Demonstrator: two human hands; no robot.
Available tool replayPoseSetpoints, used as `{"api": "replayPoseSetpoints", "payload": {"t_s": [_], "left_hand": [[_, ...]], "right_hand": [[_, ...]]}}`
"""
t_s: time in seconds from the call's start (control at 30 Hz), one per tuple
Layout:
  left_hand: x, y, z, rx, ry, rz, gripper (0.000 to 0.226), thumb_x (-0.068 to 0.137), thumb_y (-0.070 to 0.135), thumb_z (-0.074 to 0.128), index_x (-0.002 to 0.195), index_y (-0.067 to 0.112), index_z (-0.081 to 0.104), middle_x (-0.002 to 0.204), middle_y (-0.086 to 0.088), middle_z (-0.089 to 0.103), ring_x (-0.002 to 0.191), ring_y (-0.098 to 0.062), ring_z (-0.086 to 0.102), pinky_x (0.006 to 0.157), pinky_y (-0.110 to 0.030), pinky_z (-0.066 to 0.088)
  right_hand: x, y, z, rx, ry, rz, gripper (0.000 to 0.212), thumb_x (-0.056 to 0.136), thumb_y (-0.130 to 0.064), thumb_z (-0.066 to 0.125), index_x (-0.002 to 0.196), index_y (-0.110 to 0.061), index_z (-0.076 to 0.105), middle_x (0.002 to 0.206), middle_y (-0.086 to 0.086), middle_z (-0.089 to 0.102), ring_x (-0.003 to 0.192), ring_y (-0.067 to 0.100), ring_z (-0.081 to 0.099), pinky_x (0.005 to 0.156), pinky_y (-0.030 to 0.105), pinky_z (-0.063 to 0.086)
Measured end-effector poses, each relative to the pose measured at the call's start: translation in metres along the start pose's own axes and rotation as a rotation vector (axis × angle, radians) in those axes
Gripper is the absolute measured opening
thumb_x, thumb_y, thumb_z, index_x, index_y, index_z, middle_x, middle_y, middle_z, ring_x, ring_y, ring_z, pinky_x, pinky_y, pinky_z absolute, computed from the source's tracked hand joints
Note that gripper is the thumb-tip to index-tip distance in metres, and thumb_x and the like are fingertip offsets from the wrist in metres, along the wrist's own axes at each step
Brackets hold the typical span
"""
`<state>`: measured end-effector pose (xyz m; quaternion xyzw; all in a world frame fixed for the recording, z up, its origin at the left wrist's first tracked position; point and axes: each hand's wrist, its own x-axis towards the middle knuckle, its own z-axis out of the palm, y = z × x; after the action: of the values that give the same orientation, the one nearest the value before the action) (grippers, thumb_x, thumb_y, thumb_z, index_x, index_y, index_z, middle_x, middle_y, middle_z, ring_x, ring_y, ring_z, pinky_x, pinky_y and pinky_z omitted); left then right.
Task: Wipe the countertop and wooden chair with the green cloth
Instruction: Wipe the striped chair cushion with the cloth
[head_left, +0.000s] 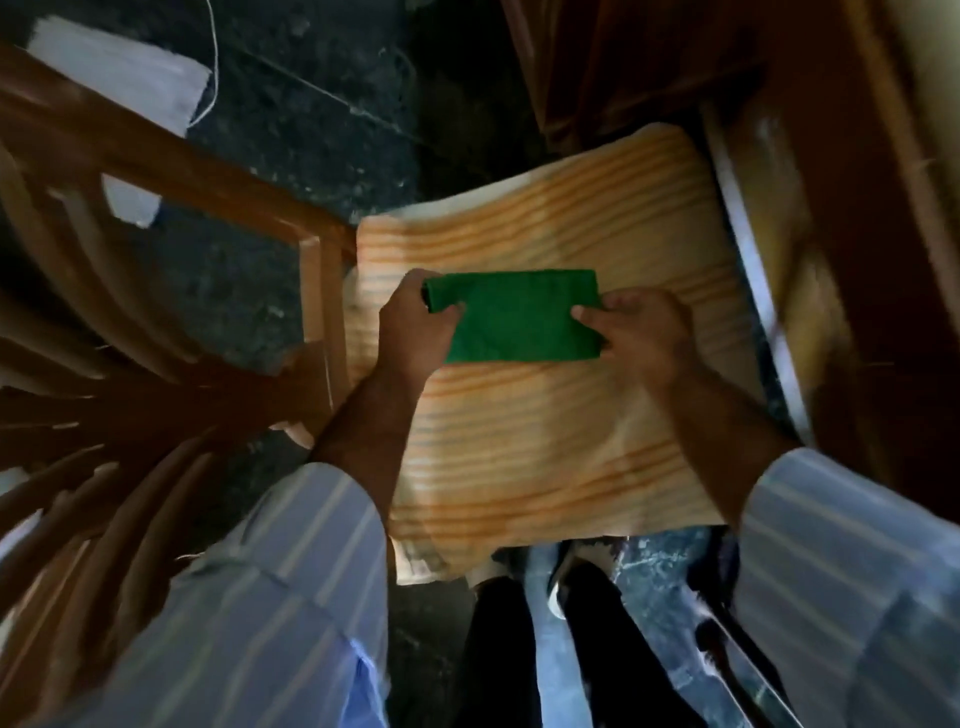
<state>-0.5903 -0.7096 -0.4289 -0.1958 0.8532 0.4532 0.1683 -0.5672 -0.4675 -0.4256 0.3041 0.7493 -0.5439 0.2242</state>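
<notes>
The green cloth (519, 317), folded into a rectangle, is held just over the pale striped wooden seat of the chair (545, 441) in the middle of the view. My left hand (415, 332) grips the cloth's left end, fingers curled around it. My right hand (639, 327) pinches the cloth's right edge. Whether the cloth touches the seat I cannot tell. No countertop is visible.
Another dark wooden chair frame (156, 260) stands at the left, close to the seat. Dark wooden furniture (831, 156) rises at the right and back. The floor (311, 104) is dark speckled stone, with a white paper (119, 78) at top left. My legs show below the seat.
</notes>
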Motion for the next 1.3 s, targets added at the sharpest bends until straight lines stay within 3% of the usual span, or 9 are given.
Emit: {"api": "replayPoseSetpoints", "payload": {"t_s": [0.1, 0.17, 0.27, 0.4, 0.6, 0.83, 1.1, 1.23, 1.3], "left_hand": [[0.028, 0.004, 0.015, 0.060, 0.068, 0.090, 0.032, 0.083, 0.019, 0.073, 0.112, 0.012, 0.061, 0.097, 0.001, 0.064, 0.090, -0.019, 0.062, 0.070, -0.021, 0.043], [0.041, 0.010, 0.023, 0.128, 0.118, 0.162, 0.040, 0.084, 0.022, 0.072, 0.120, 0.010, 0.059, 0.111, -0.004, 0.066, 0.105, -0.022, 0.062, 0.082, -0.024, 0.046], [0.046, 0.013, 0.040, 0.518, 0.229, 0.419, 0.065, 0.087, 0.037, 0.062, 0.143, 0.010, 0.043, 0.145, -0.013, 0.048, 0.138, -0.029, 0.042, 0.116, -0.040, 0.032], [0.038, -0.003, 0.067, 0.881, -0.072, 0.737, 0.081, 0.093, 0.062, 0.038, 0.156, 0.014, 0.025, 0.164, -0.009, 0.025, 0.153, -0.028, 0.019, 0.123, -0.052, 0.013], [0.056, -0.006, 0.100, 0.975, 0.005, 0.716, 0.074, 0.097, 0.061, 0.031, 0.157, 0.017, 0.023, 0.166, -0.004, 0.021, 0.154, -0.024, 0.019, 0.122, -0.056, 0.014], [0.065, 0.021, 0.133, 0.811, -0.037, 0.723, 0.051, 0.100, 0.030, 0.041, 0.151, 0.021, 0.038, 0.161, 0.005, 0.035, 0.151, -0.018, 0.027, 0.124, -0.047, 0.014], [-0.103, -0.075, 0.117, 0.823, -0.209, 0.716, 0.062, 0.090, 0.015, 0.042, 0.151, 0.022, 0.037, 0.161, 0.008, 0.034, 0.150, -0.017, 0.029, 0.124, -0.048, 0.018], [-0.201, -0.113, 0.084, 0.684, -0.335, 0.602, 0.046, 0.085, 0.021, 0.048, 0.126, 0.024, 0.068, 0.137, 0.010, 0.063, 0.134, -0.010, 0.052, 0.119, -0.034, 0.028], [-0.224, -0.126, 0.064, 0.578, -0.260, 0.514, 0.027, 0.085, 0.020, 0.065, 0.110, 0.024, 0.075, 0.112, 0.008, 0.076, 0.111, -0.008, 0.068, 0.113, -0.019, 0.028]], "right_hand": [[0.032, 0.001, 0.006, -0.019, 0.060, -0.080, 0.016, 0.073, -0.041, 0.086, 0.066, -0.030, 0.078, 0.087, 0.004, 0.082, 0.088, 0.028, 0.080, 0.085, 0.054, 0.065], [0.045, 0.001, 0.006, -0.116, 0.187, -0.185, 0.021, 0.070, -0.056, 0.077, 0.077, -0.037, 0.082, 0.081, -0.005, 0.082, 0.075, 0.010, 0.077, 0.081, 0.033, 0.065], [0.053, 0.023, -0.005, -0.437, 0.466, -0.422, 0.056, 0.090, -0.051, 0.062, 0.129, -0.011, 0.072, 0.132, 0.020, 0.071, 0.121, 0.032, 0.068, 0.105, 0.033, 0.046], [0.047, 0.071, -0.026, -0.853, 0.484, -0.508, 0.069, 0.107, -0.043, 0.046, 0.162, -0.004, 0.031, 0.168, 0.025, 0.031, 0.156, 0.044, 0.030, 0.128, 0.053, 0.022], [0.057, 0.099, -0.026, -1.029, 0.600, -0.598, 0.063, 0.112, -0.046, 0.032, 0.166, -0.015, 0.026, 0.173, 0.017, 0.024, 0.159, 0.039, 0.025, 0.129, 0.055, 0.020], [0.059, 0.102, -0.024, -1.041, 0.619, -0.588, 0.060, 0.113, -0.043, 0.027, 0.166, -0.016, 0.024, 0.174, 0.015, 0.022, 0.161, 0.036, 0.022, 0.130, 0.053, 0.017], [0.058, 0.100, -0.023, -1.081, 0.631, -0.563, 0.060, 0.113, -0.044, 0.025, 0.166, -0.016, 0.025, 0.174, 0.016, 0.022, 0.161, 0.038, 0.022, 0.130, 0.054, 0.017], [0.056, 0.099, -0.022, -1.072, 0.623, -0.567, 0.061, 0.113, -0.045, 0.025, 0.166, -0.016, 0.024, 0.175, 0.016, 0.021, 0.162, 0.037, 0.021, 0.130, 0.054, 0.017], [0.056, 0.098, -0.023, -1.072, 0.628, -0.567, 0.061, 0.112, -0.044, 0.025, 0.167, -0.016, 0.023, 0.175, 0.015, 0.020, 0.162, 0.037, 0.020, 0.130, 0.055, 0.017]]}}
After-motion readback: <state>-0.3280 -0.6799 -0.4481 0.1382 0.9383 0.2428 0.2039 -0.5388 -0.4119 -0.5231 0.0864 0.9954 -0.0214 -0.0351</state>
